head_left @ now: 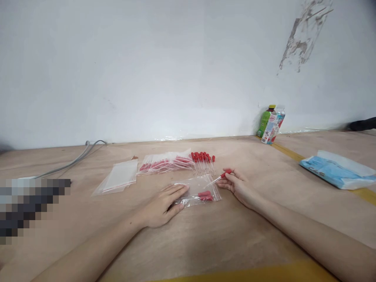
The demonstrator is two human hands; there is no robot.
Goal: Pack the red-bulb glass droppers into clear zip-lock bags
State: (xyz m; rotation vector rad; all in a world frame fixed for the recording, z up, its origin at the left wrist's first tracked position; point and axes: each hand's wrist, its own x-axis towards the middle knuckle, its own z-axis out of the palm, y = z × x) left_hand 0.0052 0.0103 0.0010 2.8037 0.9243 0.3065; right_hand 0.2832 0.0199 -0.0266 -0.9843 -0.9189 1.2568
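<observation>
My left hand (164,205) lies flat with its fingers stretched over the left end of a clear zip bag (192,188). Inside the bag are a few red-bulbed droppers (205,196), their bulbs toward the right end. My right hand (236,186) pinches another dropper (223,174) by its red bulb. That dropper's thin clear tube points left and down, over the bag's right end; whether the tip is inside, I cannot tell. Beyond the bag lies a row of loose droppers (202,157), red bulbs facing the wall.
Filled bags with red-bulbed droppers (166,162) are piled behind the left hand. Flat empty bags (120,176) lie to their left. A grey cable (73,160), a green bottle (263,121), a carton (273,127) and a blue-white packet (331,170) also sit on the table.
</observation>
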